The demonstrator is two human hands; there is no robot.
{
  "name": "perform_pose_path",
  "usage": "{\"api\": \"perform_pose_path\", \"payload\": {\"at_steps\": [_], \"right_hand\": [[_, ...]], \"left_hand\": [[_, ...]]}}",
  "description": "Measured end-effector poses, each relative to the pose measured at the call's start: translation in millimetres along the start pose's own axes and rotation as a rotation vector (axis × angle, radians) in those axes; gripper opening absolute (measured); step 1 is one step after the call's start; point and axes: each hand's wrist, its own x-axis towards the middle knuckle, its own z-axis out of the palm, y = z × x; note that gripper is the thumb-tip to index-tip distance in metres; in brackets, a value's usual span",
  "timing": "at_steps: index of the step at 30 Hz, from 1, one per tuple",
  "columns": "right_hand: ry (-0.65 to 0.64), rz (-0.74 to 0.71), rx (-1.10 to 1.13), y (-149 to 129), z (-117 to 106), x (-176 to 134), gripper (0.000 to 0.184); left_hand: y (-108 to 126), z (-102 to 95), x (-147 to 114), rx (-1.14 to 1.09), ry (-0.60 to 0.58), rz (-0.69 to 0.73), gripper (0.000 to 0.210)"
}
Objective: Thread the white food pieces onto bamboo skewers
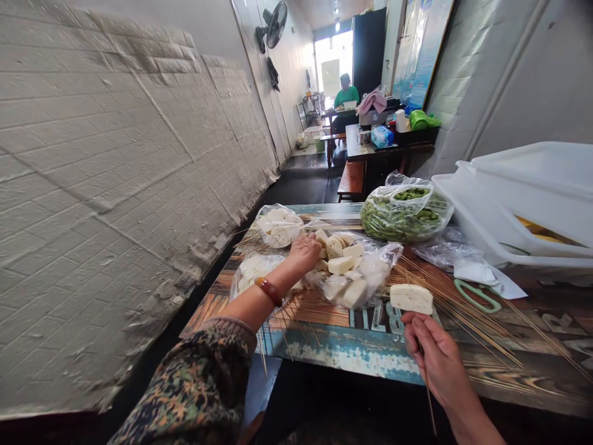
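Note:
My right hand (430, 343) is closed around a thin bamboo skewer (430, 405), whose lower end sticks out below the fist. A flat white slice (411, 299) of what looks like fish cake sits at the skewer's top. My left hand (304, 252), with a reddish bracelet (269, 290) on the wrist, reaches to the left edge of a pile of similar white pieces (341, 264) in an open plastic bag (377, 266). Its fingers are curled down; their tips, and anything between them, are hidden. Two more bags of pale pieces, a rear bag (279, 225) and a nearer bag (254, 272), lie beside it.
Loose skewers (463, 312) and green-handled scissors (477, 296) lie on the right of the table (343, 352). Behind are a bag of green vegetables (405, 213) and white plastic tubs (519, 198). A brick wall (115, 185) runs along the left. A person (346, 93) sits far back.

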Motion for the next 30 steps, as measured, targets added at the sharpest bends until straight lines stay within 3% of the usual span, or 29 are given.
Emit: {"api": "perform_pose_path", "payload": {"at_steps": [7, 11, 16, 21, 25, 30], "right_hand": [[-0.030, 0.016, 0.010, -1, 1, 0, 0.033], [-0.020, 0.023, 0.000, -1, 0, 1, 0.034], [-0.010, 0.021, -0.017, 2, -1, 1, 0.032], [-0.006, 0.009, -0.029, 5, -3, 2, 0.033], [-0.002, 0.011, -0.051, 6, -3, 2, 0.034], [0.004, -0.008, -0.063, 3, -1, 0, 0.034]], "left_hand": [[-22, -10.7, 5, -0.371, 0.085, -0.069, 0.001], [-39, -28.8, 1, -0.697, 0.092, -0.086, 0.018], [-37, -45.1, -18, -1.062, 0.042, -0.034, 0.045], [-23, -48.8, -32, -1.490, -0.118, -0.019, 0.049], [-17, -42.3, -27, -1.274, -0.016, 0.027, 0.045], [-6, -16.6, -7, -0.977, 0.036, -0.029, 0.042]]}}
